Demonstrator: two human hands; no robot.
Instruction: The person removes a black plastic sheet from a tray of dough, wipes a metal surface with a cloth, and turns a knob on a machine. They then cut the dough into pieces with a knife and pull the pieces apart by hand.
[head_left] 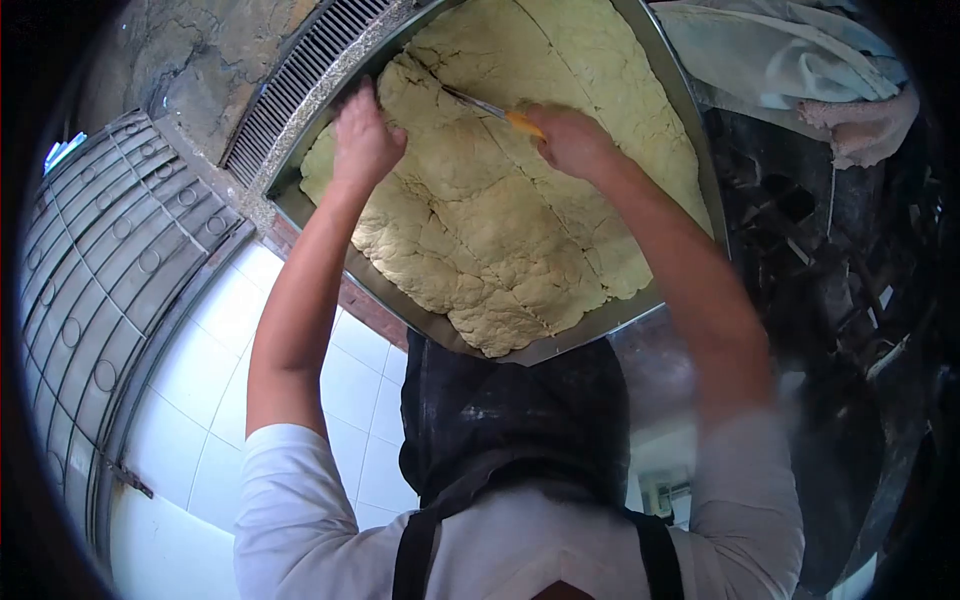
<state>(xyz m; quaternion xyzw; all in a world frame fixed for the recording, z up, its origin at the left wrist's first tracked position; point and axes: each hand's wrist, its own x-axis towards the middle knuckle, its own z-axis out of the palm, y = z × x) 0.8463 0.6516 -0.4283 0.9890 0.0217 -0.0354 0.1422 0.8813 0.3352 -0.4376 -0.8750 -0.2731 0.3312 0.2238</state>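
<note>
A large slab of pale yellow dough with cracks and long cut lines lies in a wide metal tray. My right hand is closed round the orange handle of a knife. The knife's dark blade points left, its tip at a cut in the upper part of the dough. At the upper left, my left hand rests on the dough's edge beside the tray wall, fingers apart and slightly blurred, with nothing seen in it.
A metal grate lies beyond the tray's left side. A barred metal gate stands at the far left above white tiles. Whitish cloth or plastic and a pinkish rag lie at the upper right, above dark clutter.
</note>
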